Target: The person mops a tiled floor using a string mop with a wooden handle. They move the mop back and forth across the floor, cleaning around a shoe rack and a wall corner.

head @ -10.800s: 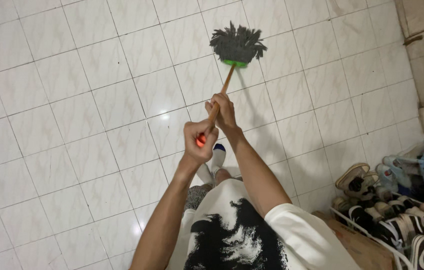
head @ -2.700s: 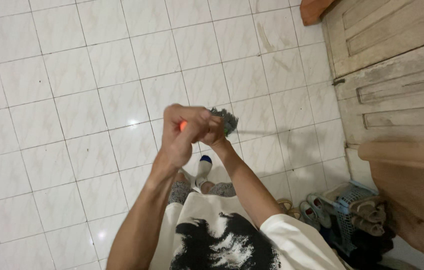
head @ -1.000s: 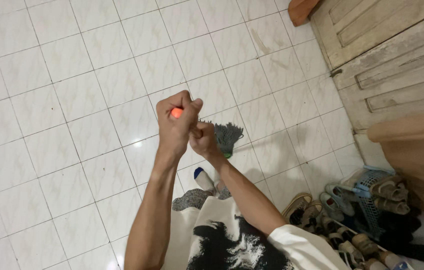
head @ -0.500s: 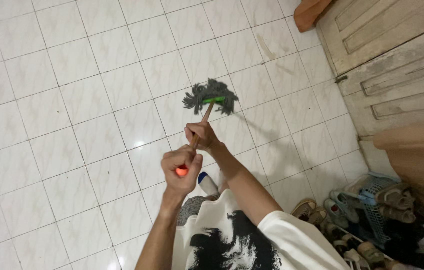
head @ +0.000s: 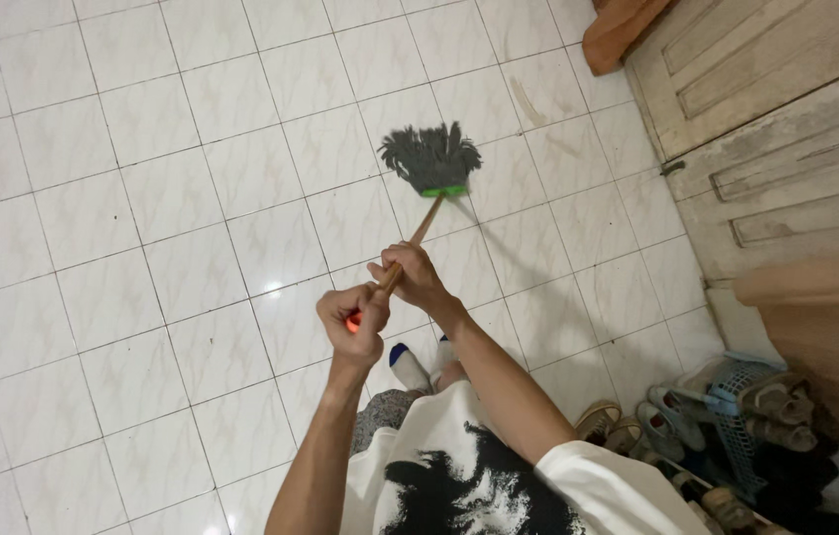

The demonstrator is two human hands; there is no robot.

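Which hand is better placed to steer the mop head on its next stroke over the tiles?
Probably the right hand: it grips the wooden handle lower, nearer the mop head. The left hand only holds the orange top end.

There was one mop (head: pixel 429 163) on the tiled floor (head: pixel 142 198). Two hands held it: the left hand (head: pixel 352 322) and the right hand (head: pixel 413 279). One blue basket (head: pixel 736 416) stood among several shoes (head: pixel 628 431), too jumbled to count. Two wooden doors (head: pixel 786 129) showed.

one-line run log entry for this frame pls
left hand: grip on orange handle end | right hand: grip on wooden handle | grey string mop with green collar: head on white tiled floor
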